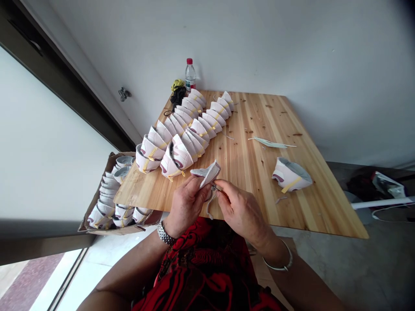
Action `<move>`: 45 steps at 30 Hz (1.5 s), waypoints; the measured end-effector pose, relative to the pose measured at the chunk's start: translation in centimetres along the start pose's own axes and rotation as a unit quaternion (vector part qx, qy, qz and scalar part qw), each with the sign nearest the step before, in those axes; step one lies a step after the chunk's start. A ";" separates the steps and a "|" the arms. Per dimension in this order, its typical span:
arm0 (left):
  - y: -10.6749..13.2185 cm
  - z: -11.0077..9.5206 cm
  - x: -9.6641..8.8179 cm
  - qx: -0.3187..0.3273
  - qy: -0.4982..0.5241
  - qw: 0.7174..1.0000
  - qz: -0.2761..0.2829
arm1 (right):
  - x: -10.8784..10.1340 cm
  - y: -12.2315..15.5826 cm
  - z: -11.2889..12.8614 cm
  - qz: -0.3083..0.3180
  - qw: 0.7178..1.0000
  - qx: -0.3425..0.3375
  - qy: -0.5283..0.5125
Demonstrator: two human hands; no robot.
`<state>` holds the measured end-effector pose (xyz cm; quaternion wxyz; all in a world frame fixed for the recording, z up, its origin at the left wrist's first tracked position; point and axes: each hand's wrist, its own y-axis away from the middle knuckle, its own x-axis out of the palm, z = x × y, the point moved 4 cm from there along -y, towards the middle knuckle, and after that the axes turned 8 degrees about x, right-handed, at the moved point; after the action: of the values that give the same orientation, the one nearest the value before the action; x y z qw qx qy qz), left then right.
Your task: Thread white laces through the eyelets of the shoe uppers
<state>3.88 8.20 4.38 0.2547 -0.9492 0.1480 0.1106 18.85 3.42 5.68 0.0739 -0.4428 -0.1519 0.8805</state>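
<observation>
My left hand (184, 205) is closed on a small white shoe upper (210, 172), held up over the table's front edge. My right hand (241, 211) pinches a thin, dark metal tool (215, 187) against the near side of that upper; its exact kind is too small to make out. A white lace-like strand (210, 208) dangles below, between the two hands. To the right, a single shoe upper (292, 175) with a yellow tab sits on the wooden table (246, 160). Two nested rows of matching shoe uppers (181, 151) stand beyond my left hand.
At the back left are a red-capped bottle (190, 75) and a dark bundle (177, 94). A pale strip of material (270, 143) lies right of centre. Left of the table, a cardboard box (92, 207) holds more uppers. The wall (259, 47) borders the far edge.
</observation>
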 end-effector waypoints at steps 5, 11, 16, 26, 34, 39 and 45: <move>0.3 1.7 1.0 -0.023 -0.057 0.997 0.039 | 1.7 0.9 -1.0 -0.011 0.999 0.015 0.045; -0.6 2.2 1.8 -0.001 -0.085 0.993 0.079 | 2.5 1.0 -0.6 0.036 0.990 -0.015 0.135; -1.8 1.4 1.4 0.049 -0.106 0.988 0.104 | 2.2 -1.2 -3.2 0.113 0.976 0.095 -0.161; -3.1 1.3 2.6 0.109 -0.194 0.970 0.098 | 1.9 -1.7 -3.0 0.077 0.992 0.079 -0.061; -3.9 1.0 3.6 0.066 -0.142 0.984 0.090 | 1.4 -3.8 -4.8 0.054 0.973 0.165 -0.152; -5.1 3.1 2.0 -0.068 0.011 0.998 0.014 | -3.4 -3.0 -3.6 0.057 0.998 0.026 -0.006; -4.0 4.6 1.5 -0.299 0.342 0.890 -0.034 | -4.9 -1.6 -4.5 -0.069 0.983 0.018 -0.171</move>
<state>5.98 13.58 1.87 -0.1037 -0.9639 0.1536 -0.1910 25.39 4.59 7.37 0.1153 -0.2726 -0.1762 0.9388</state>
